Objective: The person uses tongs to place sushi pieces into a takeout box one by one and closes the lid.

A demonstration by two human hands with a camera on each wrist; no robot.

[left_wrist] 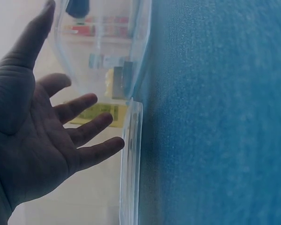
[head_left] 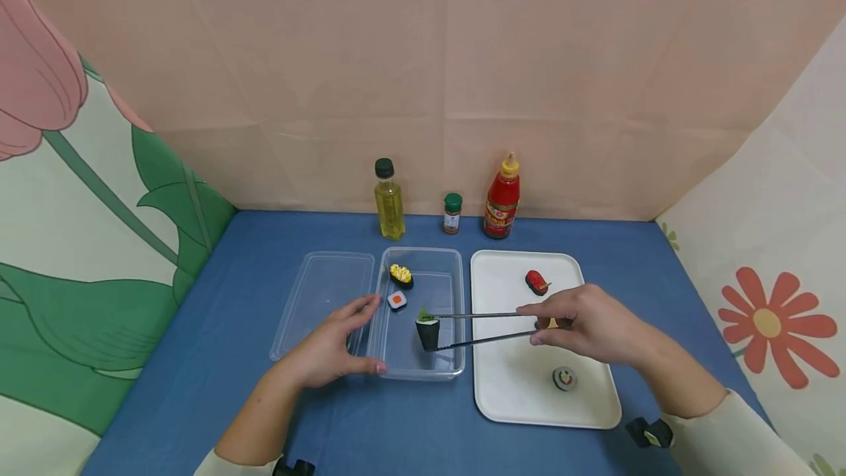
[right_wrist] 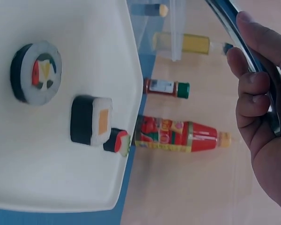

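My right hand [head_left: 584,325] grips metal tongs [head_left: 489,315] reaching left over the clear plastic box [head_left: 423,374]. Between the tong tips is a toy sushi hand roll [head_left: 428,336], black-wrapped with a green top, over the box's right-front part. A yellow-topped sushi piece [head_left: 401,275] and a small white roll with an orange centre [head_left: 396,300] sit along the box's left side. My left hand [head_left: 337,344] is spread at the box's left wall, thumb near the front corner; its palm shows bare in the left wrist view [left_wrist: 42,126].
On the white tray [head_left: 502,402] lie a red-topped sushi [head_left: 537,283], a round roll [head_left: 565,378] and a square roll [right_wrist: 91,120], mostly behind my right hand in the head view. A clear lid [head_left: 324,292] lies left. Behind stand an oil bottle [head_left: 390,208], a small jar [head_left: 452,213] and a red sauce bottle [head_left: 502,200].
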